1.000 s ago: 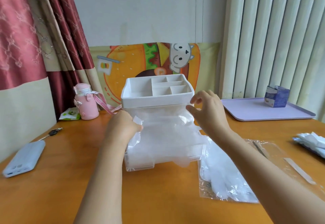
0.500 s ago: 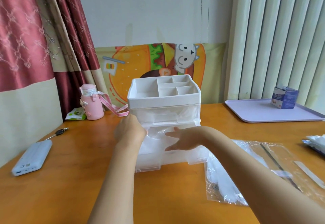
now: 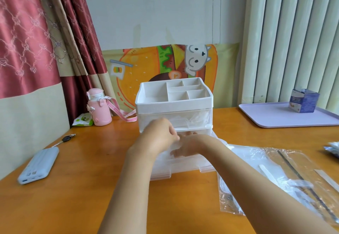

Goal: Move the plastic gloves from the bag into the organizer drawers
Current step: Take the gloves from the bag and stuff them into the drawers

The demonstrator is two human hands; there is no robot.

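A white organizer [image 3: 174, 103] with a compartment tray on top stands mid-table. Its upper clear drawer is closed, with crumpled plastic gloves [image 3: 199, 119] showing inside. The lower drawer [image 3: 189, 167] is pulled out toward me and holds more clear gloves. My right hand [image 3: 185, 146] reaches into this drawer, fingers straight, pressing the gloves down. My left hand [image 3: 158, 139] hovers over the drawer's left part, fingers curled and pinching the thin glove plastic. The clear bag [image 3: 286, 177] lies flat to the right with several gloves inside.
A pink bottle [image 3: 99, 110] with a strap and a wipes pack [image 3: 82, 121] stand at the back left. A key [image 3: 66, 139] and a power bank [image 3: 39, 165] lie on the left. A lilac tray [image 3: 271, 118] with a blue box [image 3: 303, 100] sits at the back right.
The glove I held spread in front of the organizer has gone down into the lower drawer. My right hand dropped from the top edge into the drawer. My left hand moved over it.
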